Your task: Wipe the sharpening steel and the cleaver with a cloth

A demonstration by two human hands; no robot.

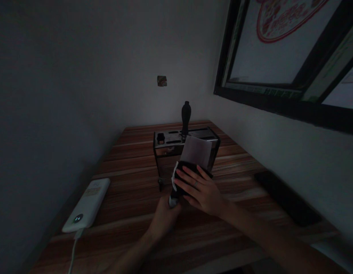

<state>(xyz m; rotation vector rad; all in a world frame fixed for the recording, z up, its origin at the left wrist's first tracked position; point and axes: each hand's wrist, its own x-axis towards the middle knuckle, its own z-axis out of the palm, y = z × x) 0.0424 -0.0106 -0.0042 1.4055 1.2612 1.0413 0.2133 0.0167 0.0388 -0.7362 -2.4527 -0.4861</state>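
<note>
Dim light, wood-grain table [136, 156]. Clock read from the hands, 12 being straight ahead.

Left hand [165, 217]: closed round a dark handle [173, 201], low, towards 7 o'clock. Right hand [206, 194]: laid over a black cloth [182, 167] with a white edge, fingers somewhat spread and pressed down on it. Whether its thumb pinches from beneath, cannot tell.

The broad, pale blade [197, 151] emerges past the cloth, tilted up towards 12 to 1 o'clock, its lower part covered. It overlaps the metal rack [167, 149] in view; contact between the two, cannot tell. Rack at 12, slotted on top, with a black upright handle [186, 114] standing from it. White power bank [89, 203] at 9, cable [73, 253] plugged in at its near end. Dark flat slab [287, 198] at 3 (a phone, perhaps; too dark to say).

On handling, my judgement: a firm, dry grip on the handle matters most, blade angle steady. Right fingers best flat on the broad face, cloth thick beneath them, no fingertip curling round a side. Which side is sharp doesn't show, so treat both as if they cut. Light pressure, strokes along the face rather than across an edge, and room from the rack's corner.
</note>
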